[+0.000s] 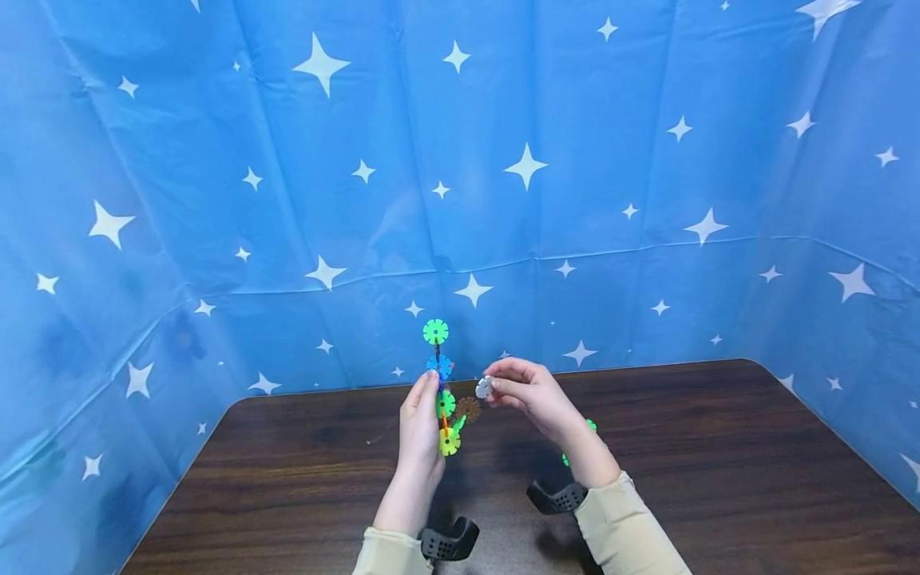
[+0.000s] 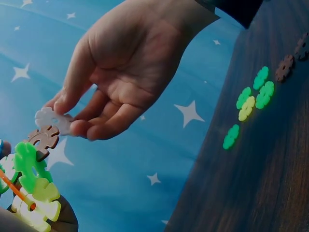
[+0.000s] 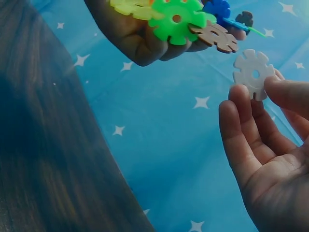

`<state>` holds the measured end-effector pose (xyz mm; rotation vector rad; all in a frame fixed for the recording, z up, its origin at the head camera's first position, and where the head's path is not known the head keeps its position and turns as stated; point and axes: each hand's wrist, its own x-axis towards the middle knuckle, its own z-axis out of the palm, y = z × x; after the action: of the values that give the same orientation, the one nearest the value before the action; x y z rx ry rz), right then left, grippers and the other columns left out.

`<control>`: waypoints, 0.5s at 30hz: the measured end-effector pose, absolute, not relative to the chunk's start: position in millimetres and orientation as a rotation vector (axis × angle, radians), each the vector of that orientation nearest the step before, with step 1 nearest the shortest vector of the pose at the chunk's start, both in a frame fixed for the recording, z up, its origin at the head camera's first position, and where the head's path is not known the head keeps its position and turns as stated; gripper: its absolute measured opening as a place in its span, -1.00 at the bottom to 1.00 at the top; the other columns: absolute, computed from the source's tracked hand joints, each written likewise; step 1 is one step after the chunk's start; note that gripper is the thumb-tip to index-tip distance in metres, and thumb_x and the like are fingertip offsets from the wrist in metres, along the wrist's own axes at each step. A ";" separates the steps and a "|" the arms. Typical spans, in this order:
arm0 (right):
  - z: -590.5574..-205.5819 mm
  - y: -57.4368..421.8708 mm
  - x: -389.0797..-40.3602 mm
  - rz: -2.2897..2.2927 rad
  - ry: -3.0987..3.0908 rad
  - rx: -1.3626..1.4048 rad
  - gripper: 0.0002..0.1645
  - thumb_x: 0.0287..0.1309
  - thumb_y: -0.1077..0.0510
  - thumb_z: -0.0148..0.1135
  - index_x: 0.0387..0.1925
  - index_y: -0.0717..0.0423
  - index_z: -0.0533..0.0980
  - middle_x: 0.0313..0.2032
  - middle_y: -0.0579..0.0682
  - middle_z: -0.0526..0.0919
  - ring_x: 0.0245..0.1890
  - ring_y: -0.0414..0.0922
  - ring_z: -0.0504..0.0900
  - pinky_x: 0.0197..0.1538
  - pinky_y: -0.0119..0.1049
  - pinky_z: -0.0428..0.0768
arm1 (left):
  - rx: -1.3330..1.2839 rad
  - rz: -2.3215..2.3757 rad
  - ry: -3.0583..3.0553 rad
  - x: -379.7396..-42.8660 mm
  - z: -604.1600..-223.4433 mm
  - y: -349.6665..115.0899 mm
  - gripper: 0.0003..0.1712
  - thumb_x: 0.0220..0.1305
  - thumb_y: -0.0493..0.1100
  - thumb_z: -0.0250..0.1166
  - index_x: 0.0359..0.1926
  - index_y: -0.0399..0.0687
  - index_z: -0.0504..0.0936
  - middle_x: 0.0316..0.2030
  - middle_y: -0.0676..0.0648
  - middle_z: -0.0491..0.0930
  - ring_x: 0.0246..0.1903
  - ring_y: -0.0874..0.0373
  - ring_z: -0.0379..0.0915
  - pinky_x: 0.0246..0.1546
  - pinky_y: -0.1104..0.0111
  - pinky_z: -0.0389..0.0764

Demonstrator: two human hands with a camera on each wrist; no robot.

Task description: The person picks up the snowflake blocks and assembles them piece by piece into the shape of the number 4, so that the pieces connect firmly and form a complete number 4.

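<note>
My left hand [image 1: 419,431] grips a chain of interlocking slotted plastic discs, held upright above the table. A green disc [image 1: 435,331] tops it, a blue disc [image 1: 442,367] sits by the thumb, and a yellow disc [image 1: 450,442] is at the bottom. From its side juts a brown disc [image 3: 217,36], slotted beside a bright green one [image 3: 175,20]. My right hand [image 1: 535,398] pinches a white slotted disc [image 3: 252,73] between thumb and fingers. In the left wrist view the white disc overlaps the brown disc's edge; the right wrist view shows a small gap between them.
Loose discs lie on the dark wooden table [image 1: 287,471] to the right, partly hidden by my right forearm in the head view. Among them are several green discs [image 2: 265,95], a yellow disc [image 2: 246,108] and brown discs [image 2: 285,67]. A blue star-patterned curtain [image 1: 460,200] surrounds the table.
</note>
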<state>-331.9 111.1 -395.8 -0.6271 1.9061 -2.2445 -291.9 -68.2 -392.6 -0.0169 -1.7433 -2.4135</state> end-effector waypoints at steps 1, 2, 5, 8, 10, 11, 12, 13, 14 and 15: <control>-396.7 110.8 -331.6 -2.251 1.890 -0.630 -0.73 0.32 0.35 0.10 -0.03 0.50 0.43 -0.24 0.01 0.64 -0.29 -0.13 0.65 -0.11 -0.19 0.62 | -0.025 -2.410 -1.744 -291.8 -392.5 -68.0 -0.46 0.52 -0.02 -0.02 0.29 -0.36 0.39 0.32 -0.26 0.28 0.36 -0.08 0.05 0.33 0.03 0.06; -397.5 110.6 -331.5 -2.257 1.880 -0.632 -0.72 0.32 0.35 0.09 -0.02 0.51 0.41 -0.24 0.01 0.65 -0.29 -0.13 0.65 -0.10 -0.18 0.62 | -0.020 -2.415 -1.739 -292.1 -392.3 -68.1 -0.47 0.52 -0.03 -0.02 0.27 -0.36 0.41 0.29 -0.25 0.32 0.34 -0.07 0.09 0.31 0.05 0.10; -398.6 110.1 -330.7 -2.270 1.868 -0.647 -0.67 0.33 0.34 0.08 0.00 0.57 0.36 -0.26 0.00 0.64 -0.28 -0.13 0.65 -0.07 -0.14 0.61 | -0.008 -2.416 -1.734 -292.5 -392.2 -68.1 -0.48 0.52 -0.03 -0.02 0.24 -0.36 0.44 0.22 -0.21 0.37 0.28 -0.03 0.15 0.24 0.10 0.18; -398.9 109.7 -329.7 -2.287 1.854 -0.666 -0.69 0.33 0.34 0.08 -0.02 0.55 0.38 -0.28 0.01 0.65 -0.27 -0.12 0.64 -0.05 -0.07 0.60 | -0.003 -2.420 -1.724 -292.8 -392.3 -68.2 -0.48 0.52 -0.04 -0.01 0.24 -0.38 0.43 0.21 -0.21 0.37 0.28 -0.04 0.15 0.23 0.12 0.19; -399.2 109.3 -329.2 -2.297 1.843 -0.678 -0.77 0.33 0.35 0.09 -0.07 0.47 0.44 -0.29 0.01 0.65 -0.27 -0.11 0.64 -0.05 -0.06 0.60 | -0.009 -2.413 -1.727 -292.8 -392.7 -68.3 -0.48 0.52 -0.03 -0.02 0.24 -0.37 0.44 0.22 -0.21 0.37 0.30 -0.05 0.13 0.24 0.12 0.17; -399.4 109.2 -328.8 -2.300 1.840 -0.683 -0.82 0.32 0.35 0.09 -0.10 0.41 0.48 -0.30 0.01 0.65 -0.27 -0.11 0.64 -0.04 -0.04 0.60 | -0.011 -2.409 -1.729 -292.6 -392.9 -68.4 -0.48 0.52 -0.03 -0.02 0.24 -0.36 0.44 0.23 -0.20 0.36 0.31 -0.04 0.12 0.24 0.12 0.17; -399.7 109.0 -328.7 -2.303 1.834 -0.691 -0.86 0.32 0.36 0.09 -0.13 0.34 0.51 -0.30 0.01 0.65 -0.27 -0.11 0.64 -0.04 -0.04 0.60 | -0.009 -2.409 -1.725 -292.7 -392.8 -68.6 -0.49 0.52 -0.04 -0.02 0.22 -0.36 0.45 0.21 -0.19 0.38 0.30 -0.03 0.13 0.23 0.14 0.17; -400.0 108.8 -328.6 -2.305 1.831 -0.697 -0.87 0.32 0.36 0.10 -0.15 0.28 0.53 -0.30 0.01 0.66 -0.27 -0.11 0.65 -0.05 -0.06 0.60 | -0.007 -2.407 -1.725 -292.7 -392.8 -68.7 -0.50 0.52 -0.03 -0.02 0.21 -0.35 0.47 0.18 -0.18 0.40 0.27 -0.02 0.15 0.21 0.15 0.19; -400.3 108.4 -328.4 -2.305 1.832 -0.702 -0.88 0.31 0.36 0.10 -0.17 0.22 0.55 -0.31 0.01 0.66 -0.27 -0.12 0.65 -0.06 -0.07 0.61 | -0.005 -2.404 -1.725 -292.7 -392.9 -68.7 -0.51 0.52 -0.03 -0.01 0.20 -0.34 0.49 0.15 -0.17 0.42 0.25 -0.01 0.18 0.18 0.16 0.21; -400.6 108.2 -328.3 -2.306 1.833 -0.706 -0.87 0.31 0.36 0.11 -0.19 0.18 0.56 -0.31 0.00 0.66 -0.27 -0.12 0.65 -0.07 -0.09 0.61 | -0.003 -2.403 -1.725 -292.8 -392.8 -68.8 -0.51 0.52 -0.03 -0.01 0.19 -0.33 0.49 0.13 -0.17 0.43 0.22 0.00 0.20 0.15 0.17 0.22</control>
<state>-328.3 108.2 -400.6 -0.7064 1.8328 -2.3062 -292.8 -68.8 -392.8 -0.0030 -1.7250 -2.4025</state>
